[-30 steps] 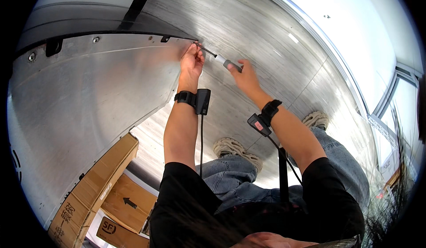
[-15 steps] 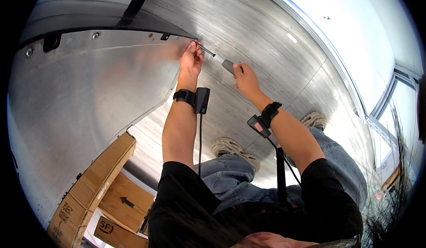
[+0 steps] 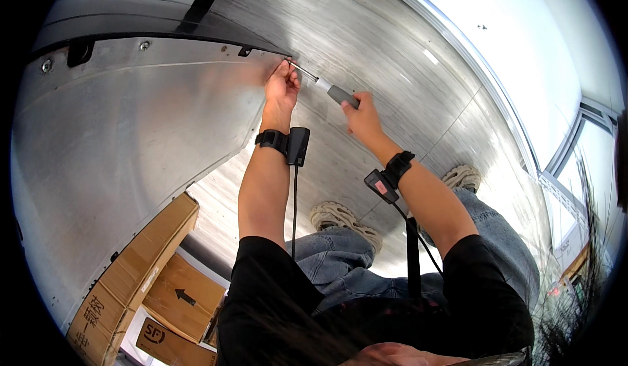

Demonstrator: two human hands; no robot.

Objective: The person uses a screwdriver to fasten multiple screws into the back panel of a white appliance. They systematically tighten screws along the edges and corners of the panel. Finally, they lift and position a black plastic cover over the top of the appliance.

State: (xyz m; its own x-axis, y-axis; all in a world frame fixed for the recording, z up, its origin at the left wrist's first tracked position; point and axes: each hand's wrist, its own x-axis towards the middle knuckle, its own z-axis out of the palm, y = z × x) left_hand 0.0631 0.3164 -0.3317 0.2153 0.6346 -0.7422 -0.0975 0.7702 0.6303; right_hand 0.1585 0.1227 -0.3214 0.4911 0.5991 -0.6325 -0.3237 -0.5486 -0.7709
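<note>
A screwdriver (image 3: 343, 96) with a grey and white handle and a thin metal shaft slants up and left. My right hand (image 3: 364, 114) is closed around the rear end of its handle. Its tip meets the far right corner of a large silver metal panel (image 3: 150, 124), beside my left fingers. My left hand (image 3: 282, 86) is pinched together at that corner; whatever lies between the fingertips is too small to make out. Along the panel's dark far edge are a screw (image 3: 144, 46), another screw (image 3: 46, 65) and a black slotted tab (image 3: 80, 54).
Cardboard boxes (image 3: 183, 294) stand at the lower left, against the panel's near edge. Wood-look flooring (image 3: 392, 58) runs under my shoes (image 3: 345, 225). A white wall (image 3: 497, 45) rises at the right. Black cables hang from the devices strapped to my wrists.
My right hand's fingers have turned and shifted on the screwdriver handle, thumb and forefinger now placed differently. The left hand stays at the panel corner.
</note>
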